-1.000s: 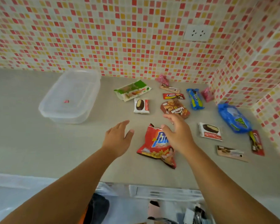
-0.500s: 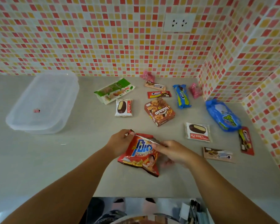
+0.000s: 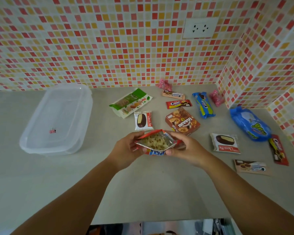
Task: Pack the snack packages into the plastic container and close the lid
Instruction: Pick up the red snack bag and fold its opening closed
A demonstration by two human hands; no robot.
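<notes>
Left hand (image 3: pixel 126 148) and right hand (image 3: pixel 183 148): both clamped on the open red chip bag (image 3: pixel 157 142), mouth spread, curls visible. Plastic container (image 3: pixel 58 119): lid on, well left of the bag, on the surface (image 3: pixel 143 192). Choco Pie pack (image 3: pixel 143 120): just behind the bag. Brown biscuit box (image 3: pixel 182 122): behind-right of the bag.

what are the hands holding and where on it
Both hands, left and right, hold the red chip bag by the two sides of its open top.
</notes>
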